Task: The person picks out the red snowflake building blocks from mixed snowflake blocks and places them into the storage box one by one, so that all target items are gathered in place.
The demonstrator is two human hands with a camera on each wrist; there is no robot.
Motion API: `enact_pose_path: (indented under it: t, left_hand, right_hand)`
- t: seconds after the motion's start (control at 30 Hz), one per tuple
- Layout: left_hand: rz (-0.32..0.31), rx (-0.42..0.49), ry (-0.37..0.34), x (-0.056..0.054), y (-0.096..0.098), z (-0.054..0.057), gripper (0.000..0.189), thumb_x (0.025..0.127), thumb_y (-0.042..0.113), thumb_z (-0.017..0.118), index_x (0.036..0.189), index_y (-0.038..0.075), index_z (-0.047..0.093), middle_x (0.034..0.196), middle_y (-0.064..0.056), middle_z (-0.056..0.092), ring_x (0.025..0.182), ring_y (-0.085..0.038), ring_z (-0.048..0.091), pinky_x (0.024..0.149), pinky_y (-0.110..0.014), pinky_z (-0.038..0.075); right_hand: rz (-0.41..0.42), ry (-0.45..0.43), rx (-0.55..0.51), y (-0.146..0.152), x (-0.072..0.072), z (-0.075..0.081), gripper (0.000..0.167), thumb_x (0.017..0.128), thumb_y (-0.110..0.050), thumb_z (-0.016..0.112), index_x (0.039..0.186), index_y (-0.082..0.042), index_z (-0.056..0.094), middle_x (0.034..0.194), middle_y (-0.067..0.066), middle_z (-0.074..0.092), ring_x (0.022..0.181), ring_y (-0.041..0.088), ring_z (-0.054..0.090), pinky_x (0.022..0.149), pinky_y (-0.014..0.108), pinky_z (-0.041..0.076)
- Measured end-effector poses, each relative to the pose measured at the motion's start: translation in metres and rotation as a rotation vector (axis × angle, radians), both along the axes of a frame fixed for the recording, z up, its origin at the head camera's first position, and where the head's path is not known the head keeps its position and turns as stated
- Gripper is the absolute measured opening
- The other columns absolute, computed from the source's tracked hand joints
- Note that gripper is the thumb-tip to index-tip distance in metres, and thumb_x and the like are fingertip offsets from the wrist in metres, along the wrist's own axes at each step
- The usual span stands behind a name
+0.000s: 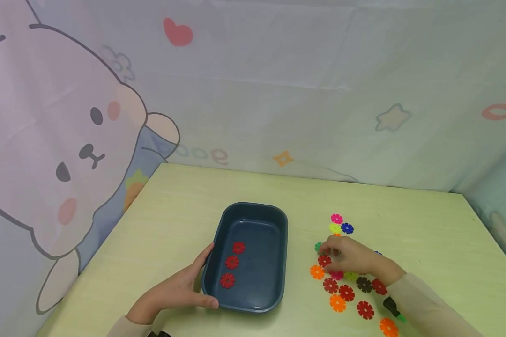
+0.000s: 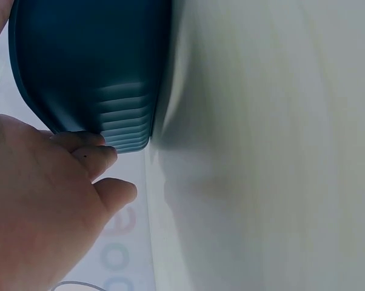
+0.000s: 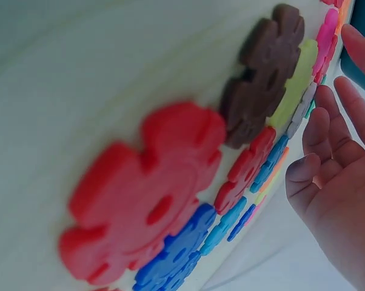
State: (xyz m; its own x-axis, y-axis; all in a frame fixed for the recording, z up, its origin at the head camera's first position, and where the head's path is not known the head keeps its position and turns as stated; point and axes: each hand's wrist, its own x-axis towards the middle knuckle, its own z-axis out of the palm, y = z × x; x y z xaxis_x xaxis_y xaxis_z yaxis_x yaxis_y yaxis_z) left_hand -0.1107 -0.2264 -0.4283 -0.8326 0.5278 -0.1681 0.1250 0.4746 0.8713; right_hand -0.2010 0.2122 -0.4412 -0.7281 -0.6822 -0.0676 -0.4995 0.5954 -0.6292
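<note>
A dark blue plastic tray (image 1: 286, 262) stands on the table with three red snowflake discs (image 1: 232, 262) lying inside, in a row near its left wall. My left hand (image 1: 181, 288) rests spread against the tray's outer left side, its thumb at the near left corner. In the left wrist view, fingertips touch the ribbed outer wall (image 2: 125, 115), and the little finger stays clear of it. Over a scatter of colourful snowflake discs, my right hand (image 1: 354, 255) reaches with thumb and fingers apart. A red disc (image 1: 324, 261) lies between them; no held disc is visible.
Around the right hand lie a green disc (image 1: 318, 246), orange discs (image 1: 338, 303), a pink disc (image 1: 337, 218), a blue disc (image 1: 347, 228) and a dark brown disc (image 1: 364, 284). A printed cloth (image 1: 253, 93) hangs behind the pale table (image 1: 185, 196).
</note>
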Motion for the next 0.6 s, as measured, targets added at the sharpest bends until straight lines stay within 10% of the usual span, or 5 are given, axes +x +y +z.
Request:
enact_pose_path:
  t: [0.6]
  left_hand:
    - [0.005,-0.005,0.01,0.0009,0.0007,0.0017,0.12,0.075,0.03,0.084,0.156,0.019,-0.005,0.161,-0.011,0.009,0.146,-0.033,0.017,0.11,-0.056,0.024]
  right_hand:
    - [-0.008,0.022,0.072,-0.0053,-0.0032,0.0025,0.023,0.083,-0.022,0.077,0.102,-0.011,0.07,0.086,-0.008,0.056,0.079,0.01,0.048,0.068,0.023,0.046]
